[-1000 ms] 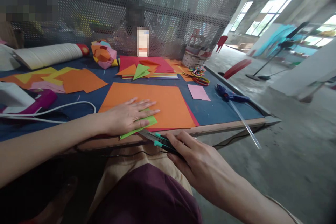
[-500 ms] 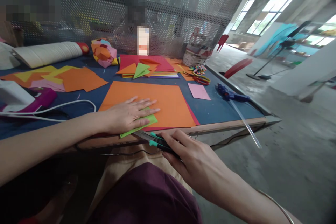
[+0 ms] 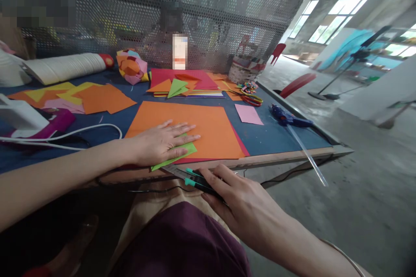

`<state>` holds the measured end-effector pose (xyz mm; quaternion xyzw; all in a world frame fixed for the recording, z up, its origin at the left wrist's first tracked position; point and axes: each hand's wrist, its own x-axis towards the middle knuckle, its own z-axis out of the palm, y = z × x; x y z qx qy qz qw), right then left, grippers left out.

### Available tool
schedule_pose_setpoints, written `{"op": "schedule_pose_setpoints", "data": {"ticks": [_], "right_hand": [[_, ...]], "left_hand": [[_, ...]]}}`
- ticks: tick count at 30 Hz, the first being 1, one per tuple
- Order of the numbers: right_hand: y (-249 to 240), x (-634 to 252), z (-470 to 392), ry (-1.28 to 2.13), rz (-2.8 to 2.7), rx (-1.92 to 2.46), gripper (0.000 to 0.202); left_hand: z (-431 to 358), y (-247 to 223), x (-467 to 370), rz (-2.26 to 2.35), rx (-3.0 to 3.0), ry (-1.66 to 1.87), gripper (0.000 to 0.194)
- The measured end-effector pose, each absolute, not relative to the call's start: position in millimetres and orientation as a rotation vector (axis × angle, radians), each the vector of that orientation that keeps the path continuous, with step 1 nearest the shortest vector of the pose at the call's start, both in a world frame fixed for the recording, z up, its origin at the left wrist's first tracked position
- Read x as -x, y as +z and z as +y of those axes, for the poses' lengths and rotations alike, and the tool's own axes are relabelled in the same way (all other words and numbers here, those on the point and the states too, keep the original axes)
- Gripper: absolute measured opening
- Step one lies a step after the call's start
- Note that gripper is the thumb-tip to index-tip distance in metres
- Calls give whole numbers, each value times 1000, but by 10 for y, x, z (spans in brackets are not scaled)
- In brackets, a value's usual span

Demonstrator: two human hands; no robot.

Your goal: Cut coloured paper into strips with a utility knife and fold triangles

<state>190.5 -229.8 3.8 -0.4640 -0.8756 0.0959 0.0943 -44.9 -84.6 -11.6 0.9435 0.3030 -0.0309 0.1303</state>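
Note:
My left hand [image 3: 162, 142] lies flat with fingers spread, pressing a green folded paper [image 3: 186, 149] onto a large orange sheet [image 3: 208, 127]. A red sheet [image 3: 243, 145] peeks out from under the orange one. My right hand [image 3: 237, 192] is closed around a black and teal utility knife [image 3: 195, 179]. Its metal blade points left, at the lower edge of the green paper by the table's front edge. The hand hides part of the green paper, and whether the blade tip sits inside its fold I cannot tell.
Behind lie stacked coloured papers [image 3: 195, 78], scissors [image 3: 251, 99] and a paper ball [image 3: 132, 67]. A pink square [image 3: 248, 114] and a blue glue gun [image 3: 289, 117] are to the right. Orange scraps [image 3: 100, 97], a white cable [image 3: 97, 126] and a purple device [image 3: 61, 121] are left.
The whole view has shifted slightly, so things appear a little further right. The knife's blade has moved slightly along the green paper's edge; my left hand stays in place.

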Motion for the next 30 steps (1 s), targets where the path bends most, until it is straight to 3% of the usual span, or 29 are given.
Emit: {"op": "schedule_pose_setpoints", "data": {"ticks": [30], "right_hand": [[76, -1823, -2257, 284, -2687, 1419, 41]], "left_hand": [[-871, -89, 443, 900, -2717, -120, 56]]}}
